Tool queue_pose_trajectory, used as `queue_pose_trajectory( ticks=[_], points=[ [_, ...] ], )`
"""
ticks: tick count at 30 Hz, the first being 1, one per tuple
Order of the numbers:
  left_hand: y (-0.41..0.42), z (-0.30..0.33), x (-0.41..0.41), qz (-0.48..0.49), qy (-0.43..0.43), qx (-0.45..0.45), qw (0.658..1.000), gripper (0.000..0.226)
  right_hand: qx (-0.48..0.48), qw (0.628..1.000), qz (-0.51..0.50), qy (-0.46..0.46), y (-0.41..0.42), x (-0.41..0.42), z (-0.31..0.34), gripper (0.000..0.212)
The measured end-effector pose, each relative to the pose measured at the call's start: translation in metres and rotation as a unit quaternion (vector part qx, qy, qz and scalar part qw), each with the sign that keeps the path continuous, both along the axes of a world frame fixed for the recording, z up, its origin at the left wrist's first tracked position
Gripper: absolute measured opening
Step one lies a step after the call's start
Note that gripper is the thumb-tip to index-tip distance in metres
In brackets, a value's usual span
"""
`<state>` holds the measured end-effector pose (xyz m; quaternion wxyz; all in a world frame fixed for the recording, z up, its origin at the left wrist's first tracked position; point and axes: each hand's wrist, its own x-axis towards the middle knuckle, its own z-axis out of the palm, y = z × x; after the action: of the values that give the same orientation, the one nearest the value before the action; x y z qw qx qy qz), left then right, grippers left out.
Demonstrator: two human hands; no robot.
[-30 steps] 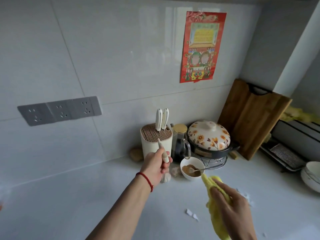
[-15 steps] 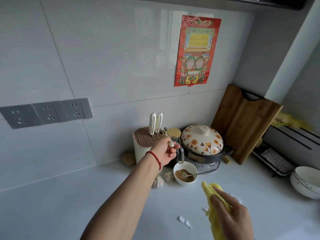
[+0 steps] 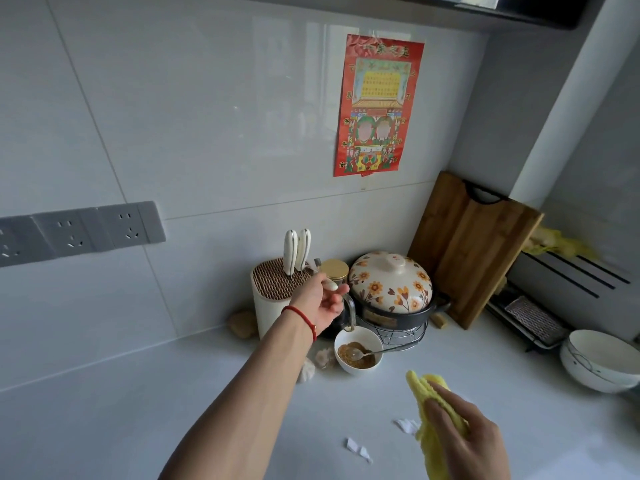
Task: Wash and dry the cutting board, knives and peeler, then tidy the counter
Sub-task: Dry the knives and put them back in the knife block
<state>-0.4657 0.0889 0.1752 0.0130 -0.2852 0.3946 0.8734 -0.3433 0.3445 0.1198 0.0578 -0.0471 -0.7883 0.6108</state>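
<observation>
My left hand [image 3: 320,299] reaches over the white knife block [image 3: 273,299] and holds a white-handled tool [image 3: 327,282] by its handle; its metal tip points at the block's slotted top. I cannot tell whether it is a knife or the peeler. Two white knife handles [image 3: 296,249] stand in the block. My right hand [image 3: 474,441] grips a yellow cloth [image 3: 427,410] low at the front right. The wooden cutting board [image 3: 474,247] leans upright against the wall in the corner.
Beside the block stand a gold-lidded jar [image 3: 334,270], a flowered pot [image 3: 389,289] on a wire stand, and a small bowl [image 3: 358,355] of brown powder with a spoon. Garlic [image 3: 308,370] lies nearby. White bowls [image 3: 599,362] and a rack sit right. Paper scraps [image 3: 358,450] litter the counter.
My left hand has lifted the white-handled tool from beside the block up to its top, turning it tip-first toward the slots. The right hand with the cloth has stayed low.
</observation>
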Motion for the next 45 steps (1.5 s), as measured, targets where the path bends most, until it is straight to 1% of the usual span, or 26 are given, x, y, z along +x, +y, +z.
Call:
queue_pose_trajectory(
  ticks=[4, 8, 10, 12, 14, 16, 19, 22, 24, 27, 30, 34, 37, 40, 43, 45],
  points=[
    [0.000, 0.014, -0.011, 0.005, 0.025, 0.028, 0.999, 0.034, 0.007, 1.000, 0.000, -0.002, 0.001, -0.001, 0.003, 0.030],
    [-0.013, 0.026, -0.024, 0.016, 0.032, 0.096, 0.995, 0.041, -0.014, 1.000, 0.008, -0.020, -0.001, 0.003, 0.007, 0.022],
    [-0.023, 0.028, -0.029, 0.032, 0.030, 0.119, 0.992, 0.036, -0.019, 0.999, 0.014, -0.032, -0.002, 0.005, 0.006, 0.019],
    [-0.027, 0.028, -0.030, 0.039, 0.033, 0.120, 0.991, 0.027, -0.024, 0.999, 0.013, -0.034, -0.002, 0.006, 0.007, 0.018],
    [-0.029, 0.027, -0.026, 0.034, 0.052, 0.121, 0.991, 0.025, -0.030, 0.999, 0.012, -0.037, -0.004, 0.007, 0.008, 0.018],
    [-0.032, 0.027, -0.021, 0.019, 0.083, 0.133, 0.988, 0.020, -0.040, 0.998, 0.017, -0.037, -0.005, 0.009, 0.010, 0.023],
    [-0.035, 0.033, -0.018, 0.000, 0.095, 0.105, 0.990, 0.018, -0.031, 0.998, 0.028, -0.037, -0.004, 0.011, 0.010, 0.031],
    [-0.034, 0.044, -0.018, -0.007, 0.073, 0.036, 0.997, 0.023, -0.020, 0.999, 0.017, -0.035, -0.001, 0.012, 0.008, 0.028],
    [-0.035, 0.053, -0.019, -0.012, 0.060, 0.020, 0.998, 0.027, -0.018, 0.999, 0.012, -0.031, 0.001, 0.014, 0.006, 0.024],
    [-0.044, 0.066, -0.022, -0.014, 0.036, 0.034, 0.999, 0.033, -0.020, 0.999, 0.004, -0.033, 0.002, 0.015, 0.001, 0.023],
    [-0.050, 0.077, -0.030, -0.002, 0.013, 0.065, 0.998, 0.040, -0.018, 0.999, -0.006, -0.035, 0.004, 0.018, -0.001, 0.027],
    [-0.048, 0.084, -0.029, 0.009, 0.010, 0.058, 0.998, 0.033, -0.026, 0.999, -0.011, -0.037, 0.007, 0.021, 0.000, 0.030],
    [-0.045, 0.080, -0.022, 0.000, 0.037, 0.049, 0.998, 0.028, -0.023, 0.999, -0.007, -0.042, 0.010, 0.020, -0.001, 0.024],
    [-0.039, 0.075, -0.018, 0.009, 0.050, 0.009, 0.999, 0.025, -0.026, 0.998, -0.002, -0.048, 0.012, 0.020, -0.001, 0.019],
    [-0.038, 0.075, -0.019, 0.008, 0.045, -0.038, 0.998, 0.031, -0.024, 0.999, -0.001, -0.049, 0.017, 0.020, -0.003, 0.020],
    [-0.039, 0.073, -0.019, -0.002, 0.043, -0.100, 0.994, 0.033, -0.018, 0.999, 0.000, -0.050, 0.020, 0.021, -0.004, 0.020]
  ],
)
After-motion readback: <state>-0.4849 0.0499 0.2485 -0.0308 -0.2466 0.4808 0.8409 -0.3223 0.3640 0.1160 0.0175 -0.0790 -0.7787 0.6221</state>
